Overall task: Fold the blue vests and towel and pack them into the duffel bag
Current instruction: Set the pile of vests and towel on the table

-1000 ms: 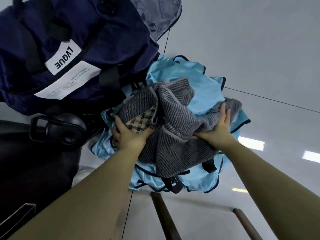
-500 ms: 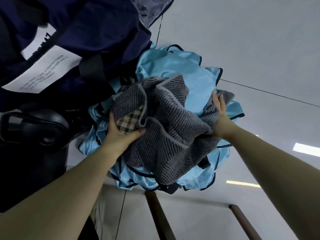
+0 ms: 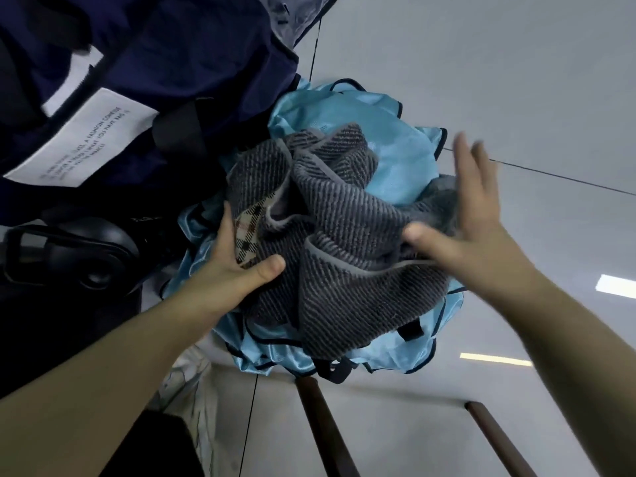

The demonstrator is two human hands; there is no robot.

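A crumpled grey striped towel [image 3: 344, 235] with a plaid patch lies on top of a heap of light blue vests [image 3: 389, 156] with dark trim. My left hand [image 3: 237, 266] grips the towel's left side, thumb over the fabric, fingers underneath. Over the towel's right side my right hand [image 3: 471, 218] is blurred, fingers spread and straight, thumb close to the cloth; it holds nothing. The navy duffel bag [image 3: 165, 60] with white labels fills the upper left, touching the heap.
A black rounded case [image 3: 79, 266] sits at the left beside the heap. The white table [image 3: 499, 80] stretches to the right and far side. Its near edge runs below the vests, with two dark wooden bars [image 3: 323, 425] beneath it.
My right hand has let go of the towel's right edge and lifted off with fingers spread. The left hand keeps its grip. The view has shifted slightly nearer the heap.
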